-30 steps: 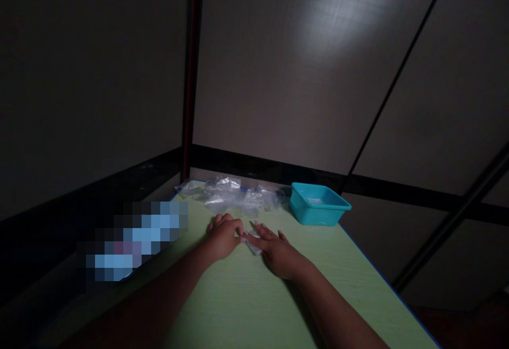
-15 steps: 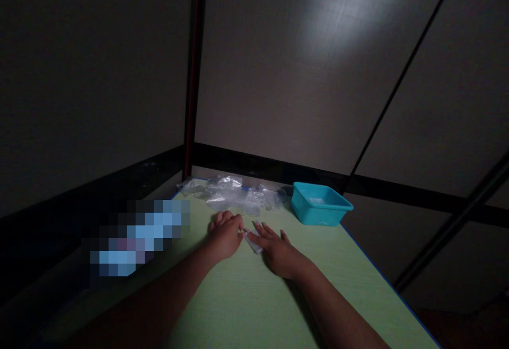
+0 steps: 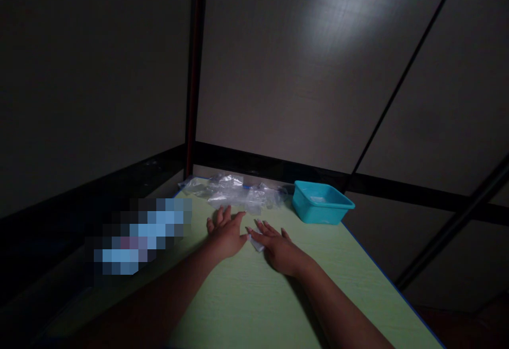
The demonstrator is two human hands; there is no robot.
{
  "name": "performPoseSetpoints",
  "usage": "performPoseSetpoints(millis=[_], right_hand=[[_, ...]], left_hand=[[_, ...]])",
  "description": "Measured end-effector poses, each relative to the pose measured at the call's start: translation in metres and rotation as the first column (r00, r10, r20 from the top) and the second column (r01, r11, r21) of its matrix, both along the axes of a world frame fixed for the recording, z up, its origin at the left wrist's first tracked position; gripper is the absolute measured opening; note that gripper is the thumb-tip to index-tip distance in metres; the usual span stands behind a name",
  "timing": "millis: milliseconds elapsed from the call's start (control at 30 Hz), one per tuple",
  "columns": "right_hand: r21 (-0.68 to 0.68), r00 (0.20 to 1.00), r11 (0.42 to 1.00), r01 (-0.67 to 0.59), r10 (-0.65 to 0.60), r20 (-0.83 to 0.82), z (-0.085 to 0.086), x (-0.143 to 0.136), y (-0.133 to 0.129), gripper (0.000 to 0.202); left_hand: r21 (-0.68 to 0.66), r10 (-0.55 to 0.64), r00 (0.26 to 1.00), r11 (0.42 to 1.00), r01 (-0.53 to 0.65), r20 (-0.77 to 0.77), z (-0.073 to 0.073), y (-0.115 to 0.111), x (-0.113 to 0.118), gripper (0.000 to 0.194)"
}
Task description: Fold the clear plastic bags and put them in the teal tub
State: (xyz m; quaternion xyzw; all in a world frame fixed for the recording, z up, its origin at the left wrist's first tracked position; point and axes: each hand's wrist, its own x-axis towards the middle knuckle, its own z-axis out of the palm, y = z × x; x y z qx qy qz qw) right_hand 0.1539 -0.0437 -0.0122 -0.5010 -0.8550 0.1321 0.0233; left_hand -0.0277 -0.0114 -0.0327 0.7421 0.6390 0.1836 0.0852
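Observation:
A small whitish flat piece (image 3: 256, 244), perhaps folded plastic or paper, lies on the green table (image 3: 238, 301). My right hand (image 3: 276, 245) rests over it with fingers stretched out, covering much of it. Just to its left, my left hand (image 3: 226, 235) has its fingers spread and holds nothing. The left thumb tip comes close to the piece's left edge; whether it touches I cannot tell. Beyond both hands lie several crumpled clear plastic bags (image 3: 234, 195).
A turquoise plastic basin (image 3: 322, 206) stands at the table's far right edge, with something pale inside. Dark wall panels (image 3: 278, 84) rise behind the table. At the left, a pixelated bluish patch (image 3: 147, 235) hides whatever is there.
My left hand has opened from a curled, pinching pose at the whitish piece, and its fingers are now spread. My right hand stays on the piece.

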Motion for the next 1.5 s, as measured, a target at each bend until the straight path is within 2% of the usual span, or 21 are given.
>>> performPoseSetpoints(millis=[133, 300, 467, 667, 1100, 1333, 1400, 1467, 1500], right_hand=[[0.045, 0.997, 0.999, -0.014, 0.017, -0.072, 0.004, 0.003, 0.000, 0.072], [0.153, 0.959, 0.984, -0.089, 0.126, -0.252, 0.016, 0.015, 0.000, 0.060], [0.211, 0.953, 0.975, -0.070, 0.128, -0.275, 0.020, 0.020, 0.002, 0.034], [0.228, 0.936, 0.967, -0.112, 0.180, -0.303, 0.017, 0.016, 0.003, 0.021], [0.212, 0.930, 0.960, -0.182, 0.238, -0.281, 0.015, 0.014, 0.003, 0.022], [0.154, 0.923, 0.961, -0.230, 0.265, -0.278, 0.013, 0.015, 0.003, 0.028], [0.137, 0.917, 0.959, -0.249, 0.279, -0.286, 0.014, 0.014, 0.002, 0.029], [0.122, 0.907, 0.956, -0.268, 0.293, -0.303, 0.015, 0.013, 0.002, 0.033], [0.117, 0.899, 0.953, -0.279, 0.302, -0.316, 0.015, 0.013, 0.002, 0.034]], left_hand=[[-0.043, 0.006, 1.000, 0.999, -0.006, 0.008, 0.005, -0.002, -0.001, 0.065], [-0.061, -0.006, 1.000, 0.998, 0.006, 0.009, 0.005, -0.002, -0.001, 0.065], [-0.051, -0.009, 1.000, 0.999, 0.010, 0.015, 0.003, -0.001, -0.002, 0.065], [-0.057, -0.001, 1.000, 0.998, 0.002, 0.005, 0.002, 0.000, -0.001, 0.065], [-0.041, -0.021, 0.999, 0.999, 0.022, 0.029, 0.000, 0.000, -0.002, 0.064], [-0.027, -0.024, 0.999, 0.999, 0.025, 0.031, 0.000, 0.000, -0.002, 0.060], [0.012, -0.086, 0.995, 0.996, 0.086, 0.044, 0.004, -0.002, -0.002, 0.054], [0.097, -0.250, 0.966, 0.965, 0.243, 0.065, 0.008, -0.006, -0.001, 0.049], [0.135, -0.350, 0.934, 0.931, 0.338, 0.074, 0.011, -0.009, 0.000, 0.047]])
